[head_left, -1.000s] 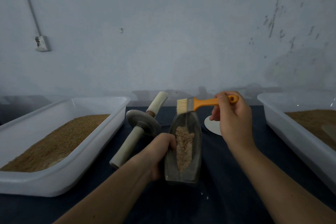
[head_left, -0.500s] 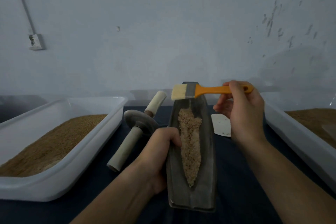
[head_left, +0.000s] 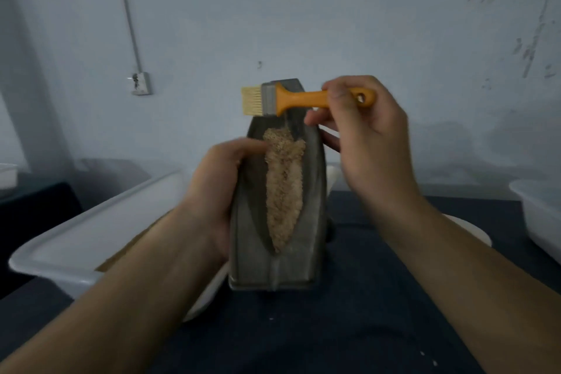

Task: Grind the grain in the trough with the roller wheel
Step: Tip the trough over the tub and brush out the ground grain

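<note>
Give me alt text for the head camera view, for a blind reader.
A left hand grips a grey trough tipped up steeply, ground grain inside; the right hand holds an orange brush at its top end. White tubs stand on either side.

1. trough (head_left: 312,206): grey metal, boat-shaped, with a long groove down the middle and a squared near end.
2. Pose: tipped up steeply, far end high, near end low toward the camera; the left hand (head_left: 212,197) grips its left edge.
3. grain (head_left: 283,188): tan, coarsely ground, one long strip in the groove, wide at the top and tapering to a point lower down.
</note>
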